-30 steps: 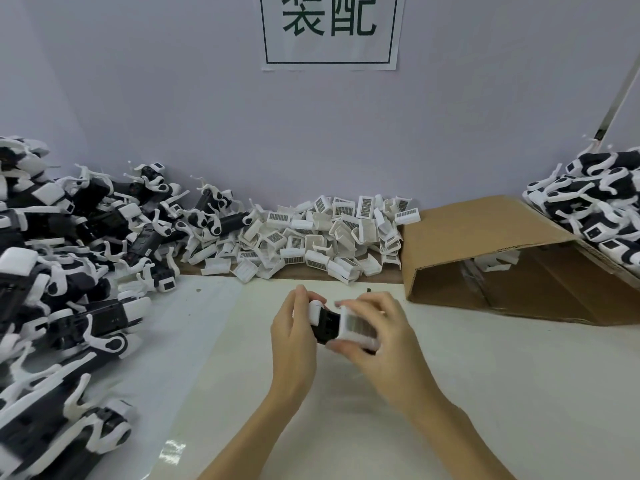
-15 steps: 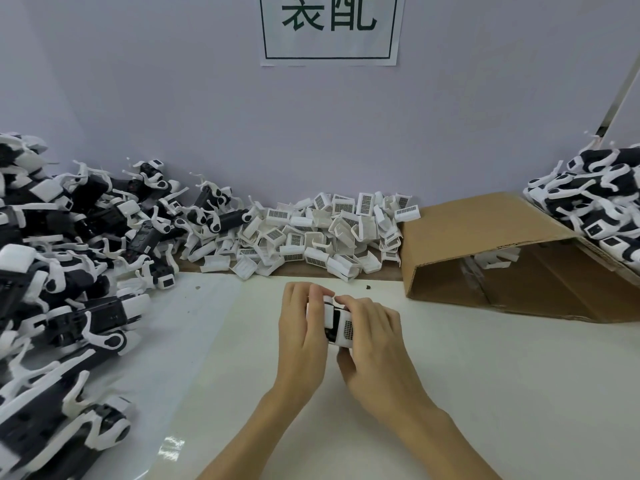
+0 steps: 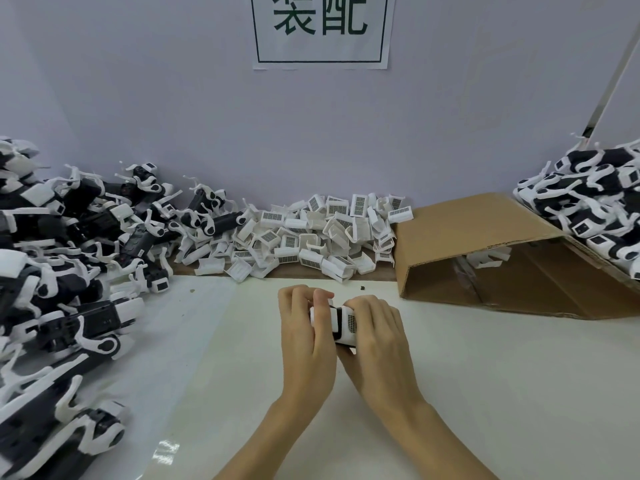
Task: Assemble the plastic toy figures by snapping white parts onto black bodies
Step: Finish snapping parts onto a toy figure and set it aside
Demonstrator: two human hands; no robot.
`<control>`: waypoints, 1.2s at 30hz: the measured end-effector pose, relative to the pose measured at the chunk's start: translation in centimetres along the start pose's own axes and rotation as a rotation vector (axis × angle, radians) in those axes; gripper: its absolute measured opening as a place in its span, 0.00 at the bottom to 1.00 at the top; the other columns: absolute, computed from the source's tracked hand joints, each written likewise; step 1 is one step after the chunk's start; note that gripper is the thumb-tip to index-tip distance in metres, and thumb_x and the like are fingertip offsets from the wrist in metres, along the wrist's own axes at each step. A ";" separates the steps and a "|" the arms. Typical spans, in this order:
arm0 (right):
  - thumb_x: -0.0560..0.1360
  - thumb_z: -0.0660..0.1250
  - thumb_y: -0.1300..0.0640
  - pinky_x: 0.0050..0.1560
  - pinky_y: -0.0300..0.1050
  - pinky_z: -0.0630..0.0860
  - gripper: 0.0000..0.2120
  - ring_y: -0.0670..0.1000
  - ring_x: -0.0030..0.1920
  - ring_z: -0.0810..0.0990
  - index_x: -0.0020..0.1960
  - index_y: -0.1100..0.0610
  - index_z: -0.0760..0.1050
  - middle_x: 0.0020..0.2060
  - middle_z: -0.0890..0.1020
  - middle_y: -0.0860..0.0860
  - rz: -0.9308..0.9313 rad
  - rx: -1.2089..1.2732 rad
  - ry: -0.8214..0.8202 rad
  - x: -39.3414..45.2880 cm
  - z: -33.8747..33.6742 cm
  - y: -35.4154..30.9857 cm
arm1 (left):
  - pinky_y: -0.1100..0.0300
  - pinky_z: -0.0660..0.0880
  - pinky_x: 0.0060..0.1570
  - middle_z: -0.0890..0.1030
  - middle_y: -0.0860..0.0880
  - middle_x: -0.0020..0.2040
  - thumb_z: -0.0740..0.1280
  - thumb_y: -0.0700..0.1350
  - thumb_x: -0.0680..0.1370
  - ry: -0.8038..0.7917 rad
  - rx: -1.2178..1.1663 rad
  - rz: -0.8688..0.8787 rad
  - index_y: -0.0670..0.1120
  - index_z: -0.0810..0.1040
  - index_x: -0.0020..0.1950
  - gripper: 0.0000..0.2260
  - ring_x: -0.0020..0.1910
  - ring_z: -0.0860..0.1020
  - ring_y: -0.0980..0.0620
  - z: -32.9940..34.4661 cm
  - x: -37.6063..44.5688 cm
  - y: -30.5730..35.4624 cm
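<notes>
White tabletop fills the lower frame, running back to a pale wall with a paper sign at top centre, printed with two large dark characters.

Largest mass: heap of black-and-white figures along the left edge, from mid-frame to the bottom left corner. They lie tangled, with no common direction.

Cardboard box at right of centre, tipped on its side, opening toward the camera and slightly right. Inside it, a few loose white pieces near the back; the rest of the interior shows bare cardboard.

Second heap of figures at the right edge, resting on the box's upper side.

Loose white parts piled against the wall at centre, between the left heap and the box. Many show a dark grille face.

Centre frame, just above the tabletop: toy figure, held between both hands. Its long axis runs left-right across the frame; the grille-faced white end points right. A black band shows between two white sections.

Left hand grips the figure's left end, fingers curled over the top. Right hand grips the right end, fingers wrapped over the white grille piece. The two hands touch beneath the figure.
</notes>
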State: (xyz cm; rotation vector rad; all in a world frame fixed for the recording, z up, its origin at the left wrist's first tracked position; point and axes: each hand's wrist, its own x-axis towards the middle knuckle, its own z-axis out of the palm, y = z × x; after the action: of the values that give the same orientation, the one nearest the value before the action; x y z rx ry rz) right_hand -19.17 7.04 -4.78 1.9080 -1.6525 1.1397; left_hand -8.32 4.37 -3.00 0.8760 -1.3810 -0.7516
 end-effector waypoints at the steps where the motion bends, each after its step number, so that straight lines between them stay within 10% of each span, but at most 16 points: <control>1: 0.67 0.81 0.59 0.49 0.48 0.78 0.22 0.54 0.47 0.78 0.56 0.56 0.74 0.48 0.78 0.50 -0.003 -0.006 0.004 0.0 0.0 0.1 | 0.68 0.72 0.50 0.73 0.54 0.55 0.52 0.63 0.83 0.003 0.000 -0.002 0.50 0.78 0.53 0.21 0.53 0.78 0.55 -0.1 0.0 0.1; 15: 0.62 0.80 0.67 0.49 0.52 0.79 0.22 0.56 0.44 0.80 0.54 0.59 0.78 0.45 0.80 0.51 -0.014 -0.082 -0.062 0.4 0.2 -0.1 | 0.68 0.71 0.51 0.74 0.58 0.54 0.54 0.64 0.82 -0.094 -0.008 -0.044 0.53 0.78 0.55 0.20 0.56 0.77 0.55 -0.4 0.4 -0.2; 20: 0.72 0.79 0.60 0.52 0.51 0.76 0.16 0.56 0.47 0.79 0.57 0.59 0.79 0.47 0.80 0.51 -0.017 -0.085 0.066 0.6 -0.2 1.1 | 0.64 0.64 0.63 0.74 0.61 0.55 0.66 0.66 0.79 -0.161 0.416 0.251 0.53 0.73 0.63 0.20 0.60 0.72 0.59 -1.2 1.1 -0.8; 26: 0.71 0.77 0.62 0.66 0.51 0.70 0.27 0.56 0.65 0.75 0.68 0.56 0.74 0.63 0.77 0.51 -0.027 -0.024 -0.055 0.9 -0.6 2.8 | 0.60 0.72 0.55 0.83 0.66 0.54 0.69 0.62 0.81 -0.416 0.237 0.046 0.66 0.73 0.63 0.12 0.59 0.78 0.57 -1.7 1.4 -1.0; 31: 0.81 0.67 0.51 0.78 0.46 0.58 0.28 0.46 0.79 0.62 0.79 0.46 0.65 0.73 0.68 0.38 0.089 0.355 -0.287 1.3 -1.7 4.8 | 0.49 0.73 0.68 0.81 0.62 0.63 0.72 0.47 0.83 -0.467 0.194 0.028 0.59 0.73 0.71 0.19 0.67 0.77 0.47 -3.9 3.7 -2.0; 36: 0.79 0.72 0.49 0.72 0.42 0.62 0.18 0.31 0.73 0.59 0.68 0.50 0.79 0.64 0.69 0.23 0.059 0.303 -0.234 1.3 -1.8 5.9 | 0.67 0.72 0.63 0.78 0.62 0.62 0.71 0.40 0.84 -0.598 0.141 0.076 0.49 0.72 0.69 0.16 0.65 0.78 0.53 -5.6 4.6 -2.9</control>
State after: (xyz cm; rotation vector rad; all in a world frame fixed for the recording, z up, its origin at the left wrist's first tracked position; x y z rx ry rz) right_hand -25.34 6.07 -3.99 2.2693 -1.7470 1.2946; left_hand -2.30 -0.61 -3.12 0.7274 -2.0033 -0.9076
